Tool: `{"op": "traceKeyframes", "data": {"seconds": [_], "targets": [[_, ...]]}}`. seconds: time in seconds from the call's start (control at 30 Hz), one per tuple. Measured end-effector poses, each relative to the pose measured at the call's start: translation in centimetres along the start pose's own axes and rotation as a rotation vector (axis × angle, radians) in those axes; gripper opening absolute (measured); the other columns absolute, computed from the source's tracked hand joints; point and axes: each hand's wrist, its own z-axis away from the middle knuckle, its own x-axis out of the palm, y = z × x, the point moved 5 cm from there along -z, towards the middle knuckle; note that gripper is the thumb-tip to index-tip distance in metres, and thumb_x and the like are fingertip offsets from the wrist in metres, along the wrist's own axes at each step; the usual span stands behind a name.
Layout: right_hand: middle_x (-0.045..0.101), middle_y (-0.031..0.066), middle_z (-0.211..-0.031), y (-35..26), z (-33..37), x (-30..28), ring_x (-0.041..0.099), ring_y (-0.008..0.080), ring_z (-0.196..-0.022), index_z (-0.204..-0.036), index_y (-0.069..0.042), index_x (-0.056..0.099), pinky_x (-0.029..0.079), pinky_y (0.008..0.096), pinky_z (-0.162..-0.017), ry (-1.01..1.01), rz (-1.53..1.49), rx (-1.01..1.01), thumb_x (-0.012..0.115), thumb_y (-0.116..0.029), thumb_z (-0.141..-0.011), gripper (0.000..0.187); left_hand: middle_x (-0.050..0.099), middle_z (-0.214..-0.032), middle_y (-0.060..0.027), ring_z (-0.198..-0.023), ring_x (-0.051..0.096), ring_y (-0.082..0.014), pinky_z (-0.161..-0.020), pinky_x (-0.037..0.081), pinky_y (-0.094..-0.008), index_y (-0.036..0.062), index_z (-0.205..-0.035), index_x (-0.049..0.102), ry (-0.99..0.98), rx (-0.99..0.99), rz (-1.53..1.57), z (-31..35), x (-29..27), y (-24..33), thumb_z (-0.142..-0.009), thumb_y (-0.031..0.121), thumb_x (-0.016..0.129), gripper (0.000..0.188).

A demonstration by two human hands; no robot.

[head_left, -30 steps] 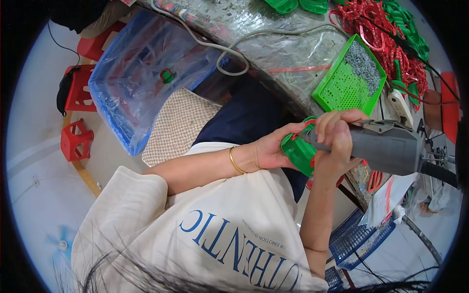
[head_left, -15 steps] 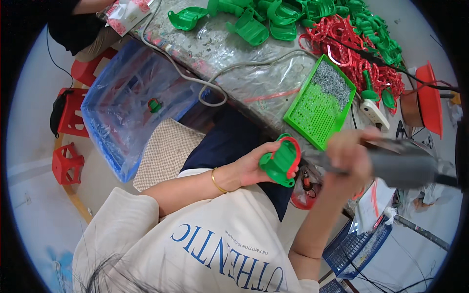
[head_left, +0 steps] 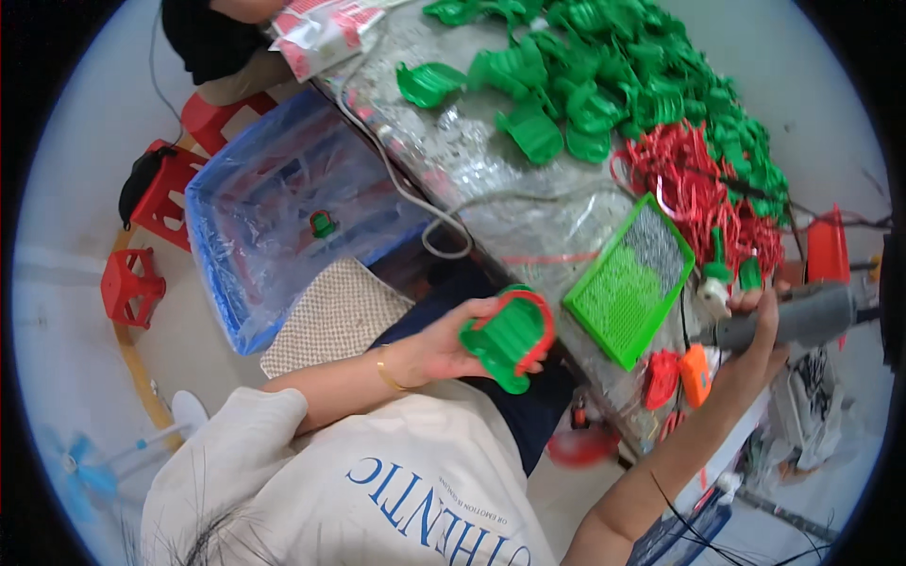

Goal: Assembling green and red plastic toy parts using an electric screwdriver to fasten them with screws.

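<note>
In my left hand (head_left: pixel 436 351) is a green curved plastic piece (head_left: pixel 500 341). A red strip (head_left: pixel 546 325) runs round its rounded edge. My right hand (head_left: pixel 761 340) is out at the far right, with its fingers round a grey cylindrical electric screwdriver (head_left: pixel 813 315); its tip points left, toward the table. Between the hands, on the table's near edge, lies a bright green tray (head_left: pixel 596 338) holding small silvery screws (head_left: pixel 653 243).
Green plastic pieces (head_left: pixel 595 104) and red strips (head_left: pixel 675 179) are heaped on the plastic-covered table (head_left: pixel 453 156). A blue lined bin (head_left: pixel 219 274), with one green-and-red piece (head_left: pixel 322 224) inside, stands left. A grey cable (head_left: pixel 396 184) crosses the table edge. Another person (head_left: pixel 212 47) sits far left.
The screwdriver has moved right and away from the green piece, with my right hand. My left hand has shifted slightly left and lower, still holding the piece. The whole view has shifted.
</note>
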Motion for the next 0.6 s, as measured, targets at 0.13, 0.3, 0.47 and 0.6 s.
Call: {"op": "traceKeyframes", "data": {"seconds": [0.13, 0.3, 0.47, 0.6], "targets": [[0.058, 0.0068, -0.092, -1.5, 0.3, -0.4, 0.056, 0.0134, -0.086, -0.115, -0.001, 0.048, 0.044, 0.029, -0.083, -0.023, 0.256, -0.025, 0.06, -0.019, -0.088, 0.035, 0.052, -0.125, -0.0186, -0.11, 0.054, -0.036, -0.097, 0.042, -0.0508, 0.0054, -0.132, 0.042, 0.183, 0.274, -0.201, 7.7, -4.2, 8.5, -0.082, 0.039, 0.062, 0.063], [0.057, 0.0086, -0.11, -1.4, 0.5, -2.0, 0.053, 0.0152, -0.103, -0.12, 0.001, 0.047, 0.039, 0.0297, -0.093, -0.032, 0.339, -0.057, 0.06, -0.019, -0.088, 0.039, 0.057, -0.12, -0.0106, -0.108, 0.056, -0.0288, -0.096, 0.043, -0.0503, 0.0135, -0.123, 0.051, 0.656, 0.612, -0.401, 19.1, -15.1, 19.0, -0.089, 0.046, 0.054, 0.047], [0.055, 0.0138, -0.116, -0.7, 1.4, -2.2, 0.052, 0.0199, -0.106, -0.124, 0.005, 0.044, 0.041, 0.034, -0.094, 0.078, 0.375, -0.127, 0.056, -0.012, -0.09, 0.04, 0.058, -0.117, -0.0092, -0.108, 0.055, -0.0216, -0.091, 0.044, -0.0392, 0.0089, -0.13, 0.046, 1.444, 0.606, -1.102, 22.8, -15.4, 21.9, -0.091, 0.036, 0.054, 0.048], [0.058, 0.0137, -0.109, -1.3, 3.1, -2.8, 0.055, 0.0199, -0.102, -0.125, 0.003, 0.045, 0.046, 0.0331, -0.088, 0.189, 0.439, -0.185, 0.053, -0.011, -0.091, 0.037, 0.057, -0.114, -0.0092, -0.096, 0.057, -0.015, -0.084, 0.046, -0.0266, 0.0027, -0.121, 0.053, 0.854, 1.073, -1.625, 15.3, -1.3, 22.0, -0.084, 0.023, 0.064, 0.044]]}}
